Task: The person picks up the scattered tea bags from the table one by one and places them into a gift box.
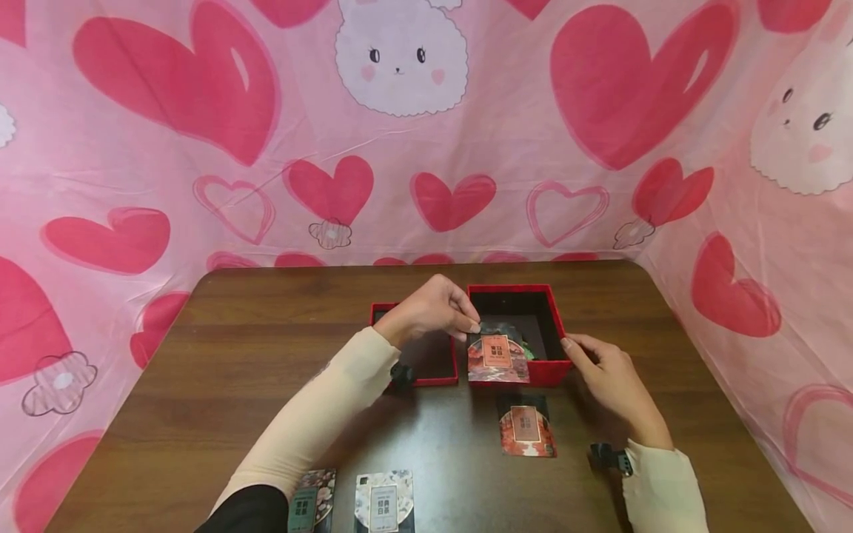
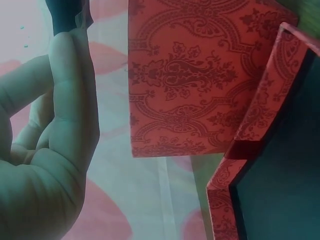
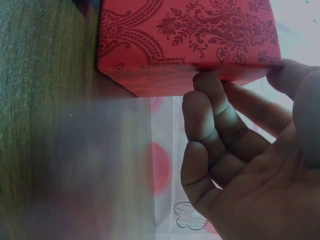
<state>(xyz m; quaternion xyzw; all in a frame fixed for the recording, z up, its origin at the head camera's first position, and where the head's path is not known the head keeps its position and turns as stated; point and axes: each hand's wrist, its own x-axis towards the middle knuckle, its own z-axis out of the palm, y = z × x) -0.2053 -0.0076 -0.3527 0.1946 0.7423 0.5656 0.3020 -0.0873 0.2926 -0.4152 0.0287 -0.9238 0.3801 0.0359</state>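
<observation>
My left hand (image 1: 433, 309) pinches the top edge of a pink-and-black printed sachet (image 1: 498, 364) between thumb and fingertips. The sachet hangs over the front wall of an open red box (image 1: 554, 374) with a dark inside. Only its dark edge (image 2: 69, 16) shows in the left wrist view. At the box's front right corner, my right hand (image 1: 611, 381) holds the wall, thumb near the rim and fingertips against the patterned side. Inside the box a bit of green (image 1: 529, 351) peeks out behind the sachet.
Left of the box lies its shallow red lid (image 1: 455, 369), dark side up, partly under my left wrist. A red-and-black sachet (image 1: 526, 431) lies in front of the box. Nearer me are a white floral sachet (image 1: 383, 505) and a dark floral one (image 1: 313, 503) on the wooden table (image 1: 200, 400).
</observation>
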